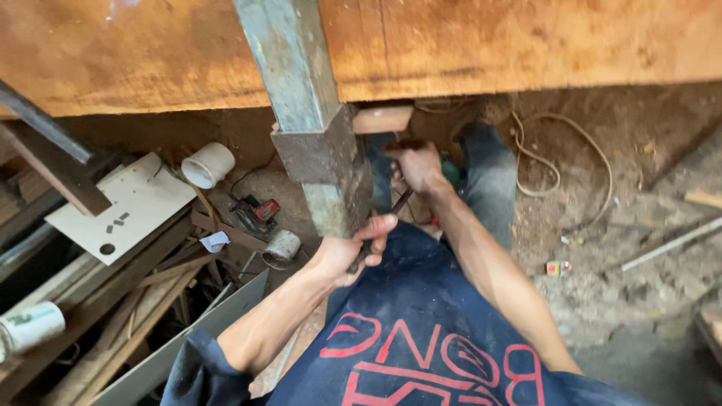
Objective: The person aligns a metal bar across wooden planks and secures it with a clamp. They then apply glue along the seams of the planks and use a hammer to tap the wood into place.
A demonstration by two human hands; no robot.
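A long blue-grey metal clamp bar (289, 64) runs down over the edge of an orange wooden board (150, 53) and ends in a rusty clamp head (323, 162). My left hand (352, 252) is closed around a dark thin handle rod (376, 229) just below the clamp head. My right hand (415, 165) is farther up, under the board's edge, closed on the upper end of the same rod beside a short wooden block (383, 119). My legs in dark trousers stand below.
To the left lie scrap wood strips (113, 316), a white drilled panel (124, 207), two white pipe pieces (209, 164), a red-black power tool (256, 213) and a can (30, 325). A pale cable (560, 162) loops over the dirt floor on the right.
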